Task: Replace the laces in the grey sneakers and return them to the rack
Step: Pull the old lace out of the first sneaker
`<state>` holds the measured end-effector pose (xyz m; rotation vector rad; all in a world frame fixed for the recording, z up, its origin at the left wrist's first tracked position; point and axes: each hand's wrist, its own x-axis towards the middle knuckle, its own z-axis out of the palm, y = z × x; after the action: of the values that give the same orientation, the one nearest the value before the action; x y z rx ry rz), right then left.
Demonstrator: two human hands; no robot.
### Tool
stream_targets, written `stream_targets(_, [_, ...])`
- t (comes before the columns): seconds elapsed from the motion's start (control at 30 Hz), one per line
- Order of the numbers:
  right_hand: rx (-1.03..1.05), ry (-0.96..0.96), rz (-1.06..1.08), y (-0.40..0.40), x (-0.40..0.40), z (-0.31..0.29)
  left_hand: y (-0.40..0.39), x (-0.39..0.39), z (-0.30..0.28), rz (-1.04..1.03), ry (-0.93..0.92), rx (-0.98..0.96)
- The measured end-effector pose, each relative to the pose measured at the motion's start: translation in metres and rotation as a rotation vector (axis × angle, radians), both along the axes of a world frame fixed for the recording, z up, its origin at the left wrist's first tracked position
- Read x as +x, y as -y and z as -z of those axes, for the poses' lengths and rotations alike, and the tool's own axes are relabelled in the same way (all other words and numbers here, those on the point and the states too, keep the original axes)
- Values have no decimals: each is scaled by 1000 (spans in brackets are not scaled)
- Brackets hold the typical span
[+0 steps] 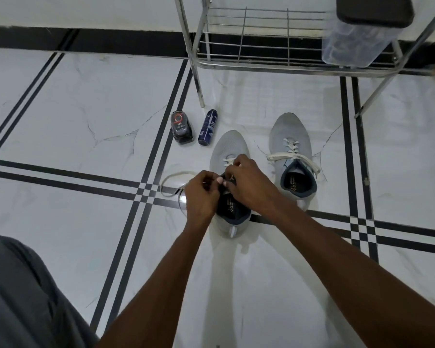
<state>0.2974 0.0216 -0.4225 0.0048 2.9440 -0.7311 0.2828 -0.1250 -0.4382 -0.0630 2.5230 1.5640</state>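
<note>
**Both hands at the eyelets of the nearer grey sneaker**

The left hand (202,194) and the right hand (246,183) meet over the tongue of a light grey mesh sneaker with a dark blue lining (230,146), which stands on the white marble-patterned floor with black stripes (73,116); the left hand's fingers are curled in, thumb and fingertips pinching the flat white lace (172,178) close to the eyelets; the right hand is curled likewise, fingertips pinched on the lace just beside the left thumb; a loose loop of that lace lies on the floor to the left of the left hand, and one crossing shows beyond the right hand's knuckles.

Right of the right hand, a little apart, stands the second grey mesh sneaker (290,136), laced in white with the ends tied loosely across its opening.

Beyond the left hand lie a dark shoe-polish bottle (181,128) and a dark blue spray can (207,126), side by side; farther beyond both hands stands the chrome wire shoe rack (261,38), a clear plastic box with a black lid (357,38) on its right side.
</note>
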Motion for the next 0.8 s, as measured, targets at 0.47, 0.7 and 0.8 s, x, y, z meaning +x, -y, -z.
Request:
stream_targets(0.47, [111, 72, -3, 7, -1, 4, 3, 3, -4, -28, 57, 97])
stream_targets(0.7, [-23, -93, 2, -2, -5, 2, 3, 3, -6, -21, 41, 103])
stream_targets(0.8, [42, -147, -47, 4, -2, 2, 4, 2, -6, -17, 36, 109])
